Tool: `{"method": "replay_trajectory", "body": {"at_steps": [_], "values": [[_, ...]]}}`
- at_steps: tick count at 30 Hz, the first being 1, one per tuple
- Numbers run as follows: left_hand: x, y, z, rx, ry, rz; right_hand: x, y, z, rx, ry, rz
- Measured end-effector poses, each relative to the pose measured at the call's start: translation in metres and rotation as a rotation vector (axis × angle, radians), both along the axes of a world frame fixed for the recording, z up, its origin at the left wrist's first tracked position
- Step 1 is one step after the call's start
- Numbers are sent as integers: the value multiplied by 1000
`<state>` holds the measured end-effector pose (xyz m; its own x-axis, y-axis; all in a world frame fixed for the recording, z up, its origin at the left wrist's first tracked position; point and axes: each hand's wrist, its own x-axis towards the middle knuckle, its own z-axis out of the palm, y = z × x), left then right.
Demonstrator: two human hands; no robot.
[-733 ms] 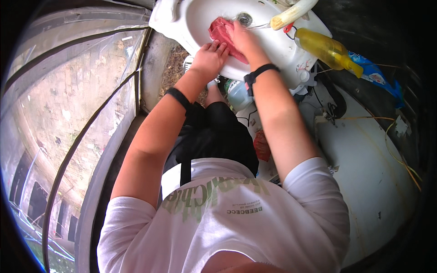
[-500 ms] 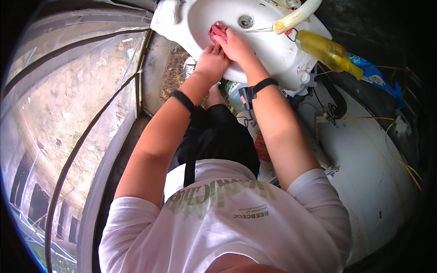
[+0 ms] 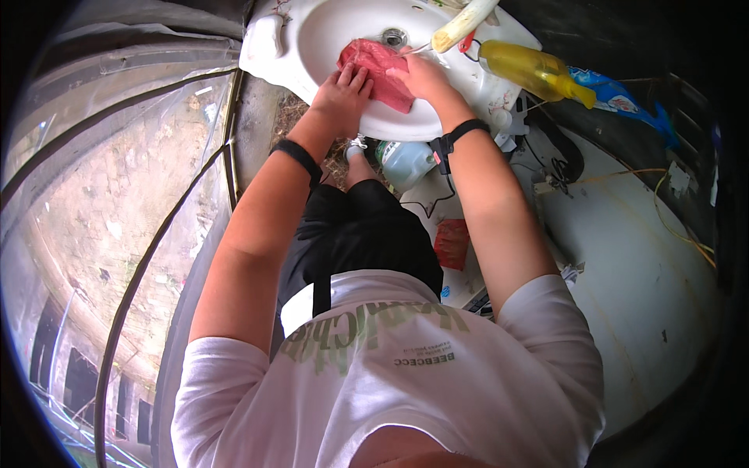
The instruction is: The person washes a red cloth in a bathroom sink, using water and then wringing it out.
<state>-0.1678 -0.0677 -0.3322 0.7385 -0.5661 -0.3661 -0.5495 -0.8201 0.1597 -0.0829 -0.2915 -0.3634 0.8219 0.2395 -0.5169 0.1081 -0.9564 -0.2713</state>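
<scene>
A damp red cloth [image 3: 373, 64] lies spread out in the bowl of a white washbasin [image 3: 316, 35], just below its drain [image 3: 394, 37]. My left hand [image 3: 342, 95] rests on the cloth's left part, its fingers apart and stretched over it. At the cloth's right edge is my right hand [image 3: 427, 76], the thumb on top and the other fingers partly hidden; it appears to grip that edge. Dark bands circle both of my wrists.
On the basin's right rim lie a pale stick-like handle [image 3: 460, 30] and a yellow bottle [image 3: 530, 70]. A blue packet [image 3: 608, 95] is beyond them. Under the basin stands a translucent jug [image 3: 406, 162]. Clear sheeting on a dark frame [image 3: 148, 257] closes the left side.
The cloth was bunched up between my two hands; now it is opened out flat. My hands have moved apart, the left one to the left and the right one to the right.
</scene>
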Motion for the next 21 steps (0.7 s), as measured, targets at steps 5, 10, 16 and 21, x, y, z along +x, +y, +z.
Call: {"method": "replay_trajectory", "body": {"at_steps": [5,10,16,21], "values": [[-11,-11,-8,33,39,42,16,11,16,19,-59,21],[-25,-14,-12,-46,-16,119,-28,67,11,82,61,-80],[-25,-14,-20,-25,-19,105,7,50,-52,17,44,-295],[-29,-10,-17,-76,-69,134,4,49,-11,147,3,-68]]}}
